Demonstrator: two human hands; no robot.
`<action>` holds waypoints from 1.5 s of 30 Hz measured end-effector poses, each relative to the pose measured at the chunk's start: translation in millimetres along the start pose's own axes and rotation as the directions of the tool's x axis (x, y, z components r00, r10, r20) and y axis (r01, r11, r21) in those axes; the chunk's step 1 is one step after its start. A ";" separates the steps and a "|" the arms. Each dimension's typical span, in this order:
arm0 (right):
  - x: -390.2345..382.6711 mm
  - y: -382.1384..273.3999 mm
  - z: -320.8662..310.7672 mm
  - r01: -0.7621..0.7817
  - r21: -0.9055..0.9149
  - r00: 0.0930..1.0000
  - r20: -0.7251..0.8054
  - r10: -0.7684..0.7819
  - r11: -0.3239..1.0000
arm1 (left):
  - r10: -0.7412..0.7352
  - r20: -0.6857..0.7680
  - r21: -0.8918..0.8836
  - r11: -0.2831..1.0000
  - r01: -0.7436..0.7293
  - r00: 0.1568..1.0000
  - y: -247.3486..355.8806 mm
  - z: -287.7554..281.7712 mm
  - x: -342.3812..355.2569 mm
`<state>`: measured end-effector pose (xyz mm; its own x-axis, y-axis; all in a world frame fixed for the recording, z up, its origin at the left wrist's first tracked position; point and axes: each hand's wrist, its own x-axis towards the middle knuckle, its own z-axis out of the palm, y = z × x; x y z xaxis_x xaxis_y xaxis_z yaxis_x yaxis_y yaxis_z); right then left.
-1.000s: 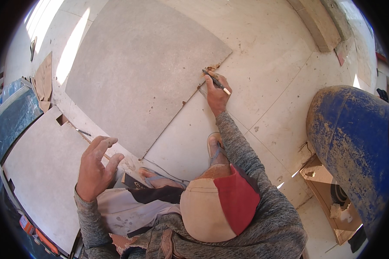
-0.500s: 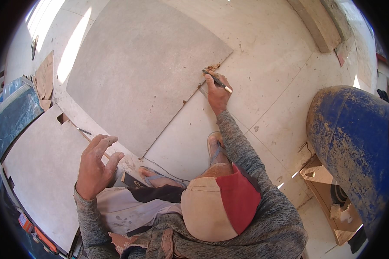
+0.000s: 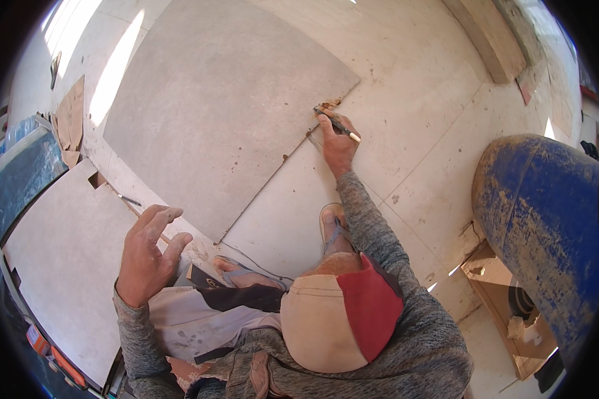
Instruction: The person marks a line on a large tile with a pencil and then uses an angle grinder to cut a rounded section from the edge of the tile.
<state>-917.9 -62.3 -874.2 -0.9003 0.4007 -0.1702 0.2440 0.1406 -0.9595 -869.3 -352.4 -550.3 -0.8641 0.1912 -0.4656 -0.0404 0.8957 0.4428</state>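
My right hand grips a dark pen-like tool with a cream end, its tip at the right edge of a large grey square tile, beside brown crumbly debris. My left hand is raised at lower left with fingers apart and bent, holding nothing. Near it lies another grey tile with a square notch, and a thin dark stick-like item. A beige and red cap-like item is below my right forearm, over my sandalled foot's leg.
A dirt-smeared blue barrel stands at right beside a cardboard box. A step or beam is at upper right. At left are cardboard pieces, plastic-wrapped material and orange-handled tools. Pale tiled floor surrounds them.
The view has shifted very slightly. My right hand with the tool stays at the tile's edge, moved only a little. My left hand keeps the same bent pose.
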 end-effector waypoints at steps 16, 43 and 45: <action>2.1 2.5 -2.3 -0.017 0.052 1.000 0.002 0.017 0.999 | 0.018 0.006 0.023 1.000 -0.018 1.000 4.6 -0.2 3.0; 7.2 4.3 -10.4 0.063 0.011 0.989 0.135 -0.063 0.998 | 0.009 -0.021 0.003 1.000 -0.009 1.000 6.8 0.7 -0.1; 7.2 3.7 -11.2 0.062 -0.035 0.985 0.163 -0.056 0.997 | 0.004 -0.025 0.001 1.000 -0.004 1.000 6.9 1.3 -0.8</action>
<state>-919.4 -48.7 -876.5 -0.9592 0.2391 -0.1508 0.1999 0.1965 -0.9599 -868.3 -345.9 -547.9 -0.8766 0.1850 -0.4442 -0.0362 0.8952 0.4443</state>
